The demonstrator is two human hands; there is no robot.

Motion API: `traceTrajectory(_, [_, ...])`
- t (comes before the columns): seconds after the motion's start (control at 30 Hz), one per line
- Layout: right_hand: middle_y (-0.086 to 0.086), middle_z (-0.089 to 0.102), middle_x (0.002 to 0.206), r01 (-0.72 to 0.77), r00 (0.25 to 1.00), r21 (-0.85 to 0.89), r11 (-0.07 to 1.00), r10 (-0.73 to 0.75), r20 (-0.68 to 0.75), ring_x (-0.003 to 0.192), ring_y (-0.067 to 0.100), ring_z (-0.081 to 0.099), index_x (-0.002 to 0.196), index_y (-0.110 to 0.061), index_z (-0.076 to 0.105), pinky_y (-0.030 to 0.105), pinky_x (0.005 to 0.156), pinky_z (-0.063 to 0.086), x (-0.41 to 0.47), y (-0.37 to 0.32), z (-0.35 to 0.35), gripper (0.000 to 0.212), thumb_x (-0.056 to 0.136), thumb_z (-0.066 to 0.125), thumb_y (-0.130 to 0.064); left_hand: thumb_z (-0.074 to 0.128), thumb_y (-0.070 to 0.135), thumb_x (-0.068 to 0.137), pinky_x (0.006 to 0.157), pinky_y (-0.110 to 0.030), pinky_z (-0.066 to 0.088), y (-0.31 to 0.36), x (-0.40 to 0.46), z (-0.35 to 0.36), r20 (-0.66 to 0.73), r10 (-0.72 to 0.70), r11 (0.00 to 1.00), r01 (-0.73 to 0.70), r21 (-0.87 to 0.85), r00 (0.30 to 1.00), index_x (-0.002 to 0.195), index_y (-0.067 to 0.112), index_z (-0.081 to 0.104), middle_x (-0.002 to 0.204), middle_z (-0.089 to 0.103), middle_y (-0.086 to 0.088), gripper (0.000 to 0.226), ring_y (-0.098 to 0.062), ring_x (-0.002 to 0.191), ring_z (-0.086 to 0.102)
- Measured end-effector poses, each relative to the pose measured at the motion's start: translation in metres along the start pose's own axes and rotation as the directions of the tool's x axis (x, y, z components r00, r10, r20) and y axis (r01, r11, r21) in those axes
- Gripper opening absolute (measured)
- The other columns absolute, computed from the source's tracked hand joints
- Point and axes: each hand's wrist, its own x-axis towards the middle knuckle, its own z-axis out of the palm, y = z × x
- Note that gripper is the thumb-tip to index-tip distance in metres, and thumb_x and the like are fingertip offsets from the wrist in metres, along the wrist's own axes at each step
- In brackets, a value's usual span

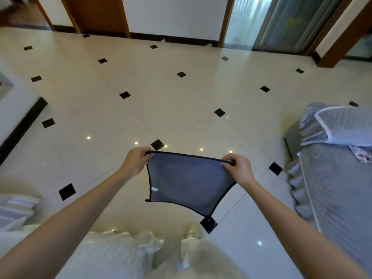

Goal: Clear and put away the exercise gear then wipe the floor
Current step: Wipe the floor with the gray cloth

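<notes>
Left hand: the left hand (135, 162) pinches the top left corner of the cloth (187, 182), thumb and fingers curled over its black-piped edge.
Right hand: the right hand (237, 166) pinches the top right corner the same way, so the top edge runs taut between the two hands.
Cloth: a grey-blue square with dark trim and a small white label near its left edge; it hangs spread out in the air in front of the person, above the floor and not touching it, its lower corner drooping toward a black inset tile.
Floor: the floor (181, 109) is glossy cream tile with small black diamond insets and bright points of reflected light; no exercise gear shows anywhere on the visible stretch.
Done, as I judge it: the clearing and putting away looks finished, since nothing is left lying on the open tiles.
Left to do: the wiping itself appears not yet begun; the cloth is only held open, and likely has to be lowered or folded before it meets the tile.
Surroundings: a grey-covered sofa (338, 178) with a cushion stands along the right edge of the floor; wooden door frames (125, 17) and a glass door (285, 23) line the far edge.
Person: pale clothing and one light shoe (192, 231) show at the near edge.
</notes>
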Motion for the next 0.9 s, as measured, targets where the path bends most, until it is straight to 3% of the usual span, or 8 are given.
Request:
traceTrajectory(0.1, [0.004, 0.069, 0.087, -0.048, 0.999, 0.016, 0.999, 0.048, -0.001, 0.083, 0.014, 0.059, 0.086, -0.012, 0.071, 0.003, 0.063, 0.039, 0.036, 0.011, -0.022, 0.011, 0.080, 0.067, -0.003, 0.054, 0.011, 0.093, 0.081, -0.039, 0.049, 0.021, 0.032, 0.008, 0.006, -0.012, 1.000, 0.012, -0.027, 1.000, 0.090, 0.012, 0.066, 0.088, 0.066, -0.016, 0.013, -0.032, 0.085, 0.062])
traceTrajectory(0.2, [0.002, 0.066, 0.087, -0.076, 0.997, 0.054, 0.996, 0.076, -0.004, 0.084, 0.014, 0.058, 0.088, -0.009, 0.072, 0.007, 0.065, 0.038, 0.068, 0.012, -0.040, 0.015, 0.081, 0.063, 0.001, 0.054, 0.009, 0.093, 0.074, -0.025, 0.047, 0.037, 0.060, 0.012, 0.012, -0.018, 1.000, 0.018, -0.002, 1.000, 0.089, 0.012, 0.066, 0.084, 0.064, -0.009, 0.013, -0.022, 0.078, 0.061])
traceTrajectory(0.33, [0.001, 0.066, 0.086, -0.080, 0.997, 0.085, 0.993, 0.081, -0.011, 0.082, 0.015, 0.058, 0.087, -0.011, 0.071, 0.016, 0.066, 0.042, 0.109, 0.009, -0.051, 0.015, 0.081, 0.064, 0.000, 0.055, 0.008, 0.092, 0.085, -0.038, 0.047, 0.046, 0.096, 0.011, 0.014, -0.036, 0.999, 0.036, -0.002, 0.999, 0.094, 0.008, 0.068, 0.089, 0.064, -0.009, 0.014, -0.025, 0.085, 0.060])
traceTrajectory(0.53, [-0.003, 0.063, 0.078, -0.097, 0.995, 0.082, 0.992, 0.095, 0.019, 0.081, 0.017, 0.059, 0.083, -0.014, 0.070, 0.017, 0.066, 0.042, 0.174, 0.004, -0.047, 0.015, 0.082, 0.064, -0.001, 0.052, 0.011, 0.094, 0.072, -0.031, 0.041, 0.050, 0.162, -0.001, 0.028, -0.059, 0.993, 0.055, 0.106, 0.998, 0.099, 0.005, 0.069, 0.091, 0.065, -0.010, 0.018, -0.023, 0.084, 0.056])
traceTrajectory(0.67, [-0.002, 0.063, 0.079, -0.114, 0.993, 0.071, 0.991, 0.110, 0.048, 0.079, 0.015, 0.059, 0.085, -0.013, 0.071, 0.014, 0.065, 0.043, 0.231, -0.009, -0.033, 0.015, 0.083, 0.063, 0.000, 0.053, 0.010, 0.093, 0.087, -0.040, 0.049, 0.043, 0.221, -0.019, 0.045, -0.092, 0.990, 0.086, 0.113, 0.995, 0.101, 0.004, 0.069, 0.093, 0.066, -0.010, 0.019, -0.026, 0.090, 0.059])
traceTrajectory(0.8, [-0.002, 0.065, 0.081, -0.131, 0.991, 0.066, 0.989, 0.128, 0.044, 0.081, 0.014, 0.060, 0.087, -0.012, 0.071, 0.014, 0.067, 0.043, 0.298, -0.031, -0.018, 0.015, 0.084, 0.063, -0.001, 0.053, 0.009, 0.093, 0.084, -0.035, 0.051, 0.042, 0.285, -0.045, 0.089, -0.124, 0.989, 0.116, 0.092, 0.988, 0.100, 0.004, 0.068, 0.091, 0.063, -0.009, 0.017, -0.023, 0.088, 0.059])
traceTrajectory(0.9, [-0.006, 0.063, 0.078, -0.145, 0.989, 0.063, 0.987, 0.143, 0.033, 0.080, 0.013, 0.060, 0.087, -0.012, 0.071, 0.013, 0.066, 0.043, 0.343, -0.051, -0.008, 0.014, 0.084, 0.063, -0.001, 0.054, 0.010, 0.093, 0.085, -0.038, 0.051, 0.040, 0.332, -0.068, 0.119, -0.138, 0.985, 0.124, 0.119, 0.983, 0.099, 0.003, 0.068, 0.093, 0.064, -0.012, 0.017, -0.025, 0.086, 0.060])
